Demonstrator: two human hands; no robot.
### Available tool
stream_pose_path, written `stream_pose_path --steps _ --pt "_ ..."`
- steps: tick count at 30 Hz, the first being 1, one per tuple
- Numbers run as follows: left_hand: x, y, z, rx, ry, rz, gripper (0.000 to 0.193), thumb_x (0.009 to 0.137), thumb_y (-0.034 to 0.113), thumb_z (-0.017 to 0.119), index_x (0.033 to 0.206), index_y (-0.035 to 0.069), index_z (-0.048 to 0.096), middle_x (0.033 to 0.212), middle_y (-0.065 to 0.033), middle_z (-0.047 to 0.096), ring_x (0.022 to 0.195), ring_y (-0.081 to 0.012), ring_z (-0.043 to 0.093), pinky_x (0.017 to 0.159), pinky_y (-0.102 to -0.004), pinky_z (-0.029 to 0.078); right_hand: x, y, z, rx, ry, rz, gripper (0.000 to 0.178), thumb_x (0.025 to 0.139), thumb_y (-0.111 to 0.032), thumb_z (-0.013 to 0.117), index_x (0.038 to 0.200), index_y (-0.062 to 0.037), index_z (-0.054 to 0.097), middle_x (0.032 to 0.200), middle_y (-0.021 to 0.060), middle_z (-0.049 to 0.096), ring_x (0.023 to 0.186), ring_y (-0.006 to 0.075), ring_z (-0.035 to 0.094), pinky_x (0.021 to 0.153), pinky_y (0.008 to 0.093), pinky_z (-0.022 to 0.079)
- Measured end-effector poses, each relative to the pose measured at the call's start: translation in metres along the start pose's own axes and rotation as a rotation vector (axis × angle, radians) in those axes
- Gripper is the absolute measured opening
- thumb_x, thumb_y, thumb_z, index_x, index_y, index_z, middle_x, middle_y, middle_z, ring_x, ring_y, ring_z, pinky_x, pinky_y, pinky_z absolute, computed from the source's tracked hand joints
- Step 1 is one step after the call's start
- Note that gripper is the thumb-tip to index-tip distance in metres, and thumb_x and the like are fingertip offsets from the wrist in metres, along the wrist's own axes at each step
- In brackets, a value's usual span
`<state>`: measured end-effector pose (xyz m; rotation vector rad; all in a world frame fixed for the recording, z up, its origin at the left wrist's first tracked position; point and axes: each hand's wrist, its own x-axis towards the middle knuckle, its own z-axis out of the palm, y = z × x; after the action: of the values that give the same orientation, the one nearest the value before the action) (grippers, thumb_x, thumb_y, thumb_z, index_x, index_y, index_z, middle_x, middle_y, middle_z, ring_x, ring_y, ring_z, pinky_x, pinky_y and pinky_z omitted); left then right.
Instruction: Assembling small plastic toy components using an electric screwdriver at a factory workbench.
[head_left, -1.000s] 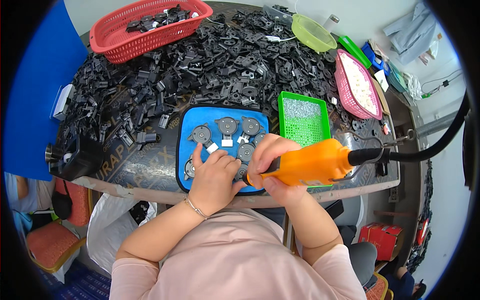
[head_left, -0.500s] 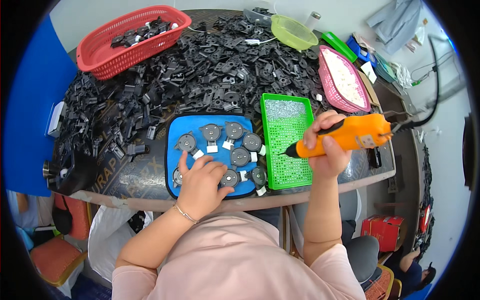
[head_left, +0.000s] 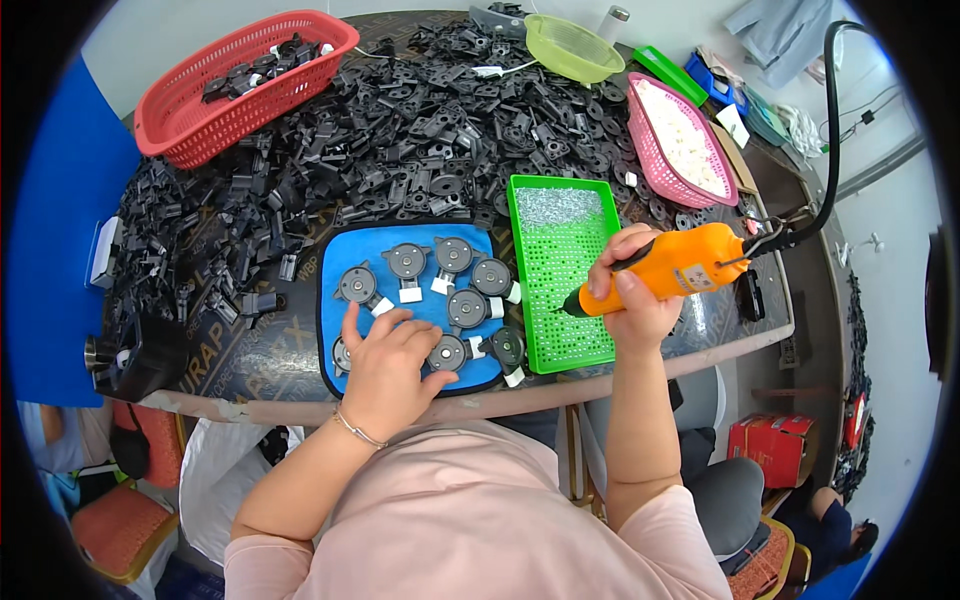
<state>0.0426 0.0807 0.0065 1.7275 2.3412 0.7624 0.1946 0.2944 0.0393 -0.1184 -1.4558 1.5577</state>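
Along the counter's (head_left: 245,365) front edge, eight discs (head_left: 454,254) lie on our mat (head_left: 352,248); how many are finished, we cannot tell. Loose parts (head_left: 400,150) lie heaped behind. Our left hand (head_left: 385,368) spreads, seemingly gripping nothing; our right hand (head_left: 642,312) wraps the driver (head_left: 692,260).

Workshop, prob. small-parts assembly. Desk (head_left: 250,350) buried in loose blk parts (head_left: 430,135) at 12 o'clock. Sorted stock: red basket (head_left: 190,140) w/ blk pcs at 10–11, pink basket (head_left: 665,178) w/ white bits at 2, green tray (head_left: 565,310) w/ tiny silvery bits at 3. Corded pwr driver (head_left: 680,262), orange, also 3. Look-alike blk discs (head_left: 468,308) on blue mat (head_left: 428,305), 9. Chairs (head_left: 125,530) at 8, another person (head_left: 828,530) at 4.
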Motion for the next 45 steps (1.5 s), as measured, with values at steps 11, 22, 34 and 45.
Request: stream_pose_path --steps 11,22,34,45 --pt "0.000 -0.002 0.000 -0.012 0.010 0.003 0.044 0.064 0.032 0.077 0.100 0.008 0.067 0.104 -0.0024 0.064 0.109 -0.0242 0.052 0.104 -0.0604 0.015 -0.003 0.000 -0.001 0.067 0.000 -0.025 0.020 0.074 0.002 0.061 0.091 0.0025 0.050 0.085 0.0123 0.051 0.056 0.0169 0.054 0.052 0.0268 0.047" --pt "-0.005 -0.018 -0.016 -0.055 0.124 0.032 0.058 0.062 0.038 0.078 0.111 0.011 0.062 0.112 -0.0029 0.061 0.113 -0.0208 0.050 0.105 -0.0568 0.016 0.019 -0.021 0.012 0.072 -0.041 -0.089 0.027 0.078 -0.016 0.061 0.098 -0.0014 0.048 0.092 0.0116 0.047 0.059 0.0170 0.052 0.055 0.0277 0.044" --pt "0.022 -0.085 -0.031 -0.115 0.155 -0.291 0.049 0.063 0.027 0.081 0.102 0.001 0.067 0.096 -0.0125 0.065 0.099 -0.0303 0.056 0.086 -0.0377 0.045 0.046 0.061 0.169 0.331 -0.300 0.043 0.021 0.078 -0.001 0.061 0.096 0.0017 0.051 0.093 0.0126 0.049 0.063 0.0179 0.055 0.058 0.0283 0.047" --pt "0.024 -0.086 -0.031 -0.245 0.104 -0.339 0.044 0.066 0.023 0.079 0.098 -0.003 0.065 0.092 -0.0169 0.063 0.090 -0.0333 0.060 0.081 -0.0391 0.048 0.046 0.086 0.185 0.254 -0.290 0.122 0.019 0.076 0.001 0.060 0.093 0.0014 0.052 0.089 0.0111 0.050 0.061 0.0154 0.055 0.057 0.0260 0.047"
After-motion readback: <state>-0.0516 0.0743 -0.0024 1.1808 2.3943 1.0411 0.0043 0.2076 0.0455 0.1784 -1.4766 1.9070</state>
